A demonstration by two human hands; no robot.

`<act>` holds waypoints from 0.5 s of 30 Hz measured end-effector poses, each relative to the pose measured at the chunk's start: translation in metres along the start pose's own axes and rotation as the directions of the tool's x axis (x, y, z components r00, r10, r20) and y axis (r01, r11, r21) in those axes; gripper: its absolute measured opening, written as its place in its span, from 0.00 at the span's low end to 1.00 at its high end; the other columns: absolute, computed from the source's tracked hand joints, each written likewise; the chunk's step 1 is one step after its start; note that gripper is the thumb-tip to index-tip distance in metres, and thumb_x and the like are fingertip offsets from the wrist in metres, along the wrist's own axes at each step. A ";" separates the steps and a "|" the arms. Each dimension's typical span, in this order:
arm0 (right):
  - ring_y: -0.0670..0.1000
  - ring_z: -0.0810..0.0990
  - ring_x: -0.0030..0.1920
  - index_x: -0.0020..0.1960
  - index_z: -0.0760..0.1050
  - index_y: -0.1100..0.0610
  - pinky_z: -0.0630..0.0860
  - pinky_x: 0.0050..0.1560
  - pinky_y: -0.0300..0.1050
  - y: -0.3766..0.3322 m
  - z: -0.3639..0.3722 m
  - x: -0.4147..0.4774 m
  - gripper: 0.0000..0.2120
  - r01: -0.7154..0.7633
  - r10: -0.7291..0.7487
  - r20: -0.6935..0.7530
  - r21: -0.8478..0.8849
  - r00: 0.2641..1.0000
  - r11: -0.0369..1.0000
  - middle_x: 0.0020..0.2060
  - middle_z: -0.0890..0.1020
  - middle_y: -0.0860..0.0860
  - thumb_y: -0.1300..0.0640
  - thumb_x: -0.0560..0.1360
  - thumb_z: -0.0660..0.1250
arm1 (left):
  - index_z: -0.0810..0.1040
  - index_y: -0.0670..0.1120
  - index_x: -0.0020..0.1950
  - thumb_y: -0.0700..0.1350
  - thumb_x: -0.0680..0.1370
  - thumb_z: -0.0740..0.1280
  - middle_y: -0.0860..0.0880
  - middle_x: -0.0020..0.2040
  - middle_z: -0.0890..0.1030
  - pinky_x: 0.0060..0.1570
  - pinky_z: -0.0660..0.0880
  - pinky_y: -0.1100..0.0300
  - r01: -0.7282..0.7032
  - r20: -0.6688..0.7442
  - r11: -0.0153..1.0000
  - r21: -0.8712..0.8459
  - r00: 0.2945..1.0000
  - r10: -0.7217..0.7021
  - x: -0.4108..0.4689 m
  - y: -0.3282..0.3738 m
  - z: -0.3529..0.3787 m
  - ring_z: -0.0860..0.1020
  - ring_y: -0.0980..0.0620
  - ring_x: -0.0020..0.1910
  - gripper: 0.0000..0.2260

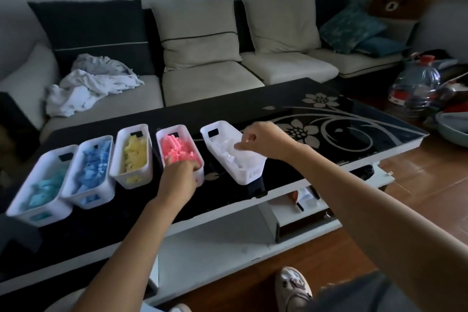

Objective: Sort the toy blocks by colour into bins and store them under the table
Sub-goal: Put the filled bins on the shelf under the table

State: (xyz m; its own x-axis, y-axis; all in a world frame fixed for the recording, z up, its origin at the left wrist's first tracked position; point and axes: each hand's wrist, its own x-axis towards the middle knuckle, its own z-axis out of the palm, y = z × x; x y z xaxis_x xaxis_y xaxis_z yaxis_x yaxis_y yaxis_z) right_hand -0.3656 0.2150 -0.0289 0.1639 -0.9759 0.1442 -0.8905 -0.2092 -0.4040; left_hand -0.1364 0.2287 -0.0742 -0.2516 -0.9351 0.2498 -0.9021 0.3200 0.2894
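Several white bins stand in a row on the black glass table [354, 134]. From left they hold teal blocks [45, 190], blue blocks [93, 167], yellow blocks [134, 154], pink blocks [177, 149] and white blocks [233, 157]. My left hand [181, 175] grips the near end of the pink bin [200, 175]. My right hand [260, 140] is over the right rim of the white-block bin [250, 175], fingers curled, pinching the rim or a block; which one is unclear.
A sofa [202, 78] with cushions and crumpled laundry [88, 83] runs behind the table. A white lower shelf [215, 243] sits under the tabletop. A water jug [415, 83] and clutter stand at the right. My shoe [293, 286] is on the wooden floor.
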 end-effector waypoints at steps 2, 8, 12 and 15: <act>0.53 0.78 0.45 0.51 0.76 0.58 0.74 0.43 0.45 0.009 0.001 0.009 0.16 -0.122 0.119 -0.092 -0.021 0.989 0.992 0.42 0.78 0.49 0.46 0.73 0.67 | 0.82 0.41 0.45 0.36 0.74 0.66 0.48 0.42 0.79 0.36 0.65 0.72 -0.084 0.103 0.988 -0.127 0.990 0.097 -0.010 0.008 -0.006 0.76 0.51 0.46 0.05; 0.52 0.78 0.31 0.43 0.72 0.61 0.73 0.30 0.41 0.011 0.016 0.024 0.12 -0.352 0.353 0.194 -0.042 0.915 0.935 0.35 0.77 0.54 0.51 0.76 0.62 | 0.76 0.44 0.57 0.59 0.75 0.66 0.49 0.50 0.77 0.45 0.70 0.58 0.328 -0.089 0.913 -0.243 0.929 -0.358 0.002 -0.011 -0.028 0.77 0.49 0.50 0.20; 0.56 0.82 0.39 0.64 0.70 0.63 0.77 0.38 0.43 0.000 0.027 0.026 0.17 -0.392 0.357 0.308 0.059 0.882 0.918 0.43 0.77 0.57 0.65 0.76 0.57 | 0.78 0.44 0.45 0.53 0.78 0.63 0.47 0.39 0.79 0.37 0.73 0.60 0.582 0.369 0.689 -0.433 0.811 -0.453 0.003 -0.007 -0.013 0.78 0.49 0.40 0.13; 0.54 0.81 0.34 0.67 0.66 0.63 0.80 0.39 0.44 -0.004 0.030 0.018 0.20 -0.429 0.358 0.356 0.141 0.863 0.892 0.47 0.78 0.59 0.69 0.75 0.56 | 0.79 0.45 0.46 0.51 0.80 0.60 0.44 0.46 0.82 0.46 0.78 0.53 0.618 0.469 0.560 -0.551 0.785 -0.405 -0.005 -0.002 0.000 0.79 0.46 0.46 0.12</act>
State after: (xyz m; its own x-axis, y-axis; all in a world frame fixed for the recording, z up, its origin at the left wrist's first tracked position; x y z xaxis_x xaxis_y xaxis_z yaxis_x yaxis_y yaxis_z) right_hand -0.3465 0.1969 -0.0517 -0.0265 -0.9394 -0.3419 -0.8051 0.2227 -0.5497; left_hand -0.1338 0.2325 -0.0756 0.0034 -0.9351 -0.3543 -0.4676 -0.3146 0.8260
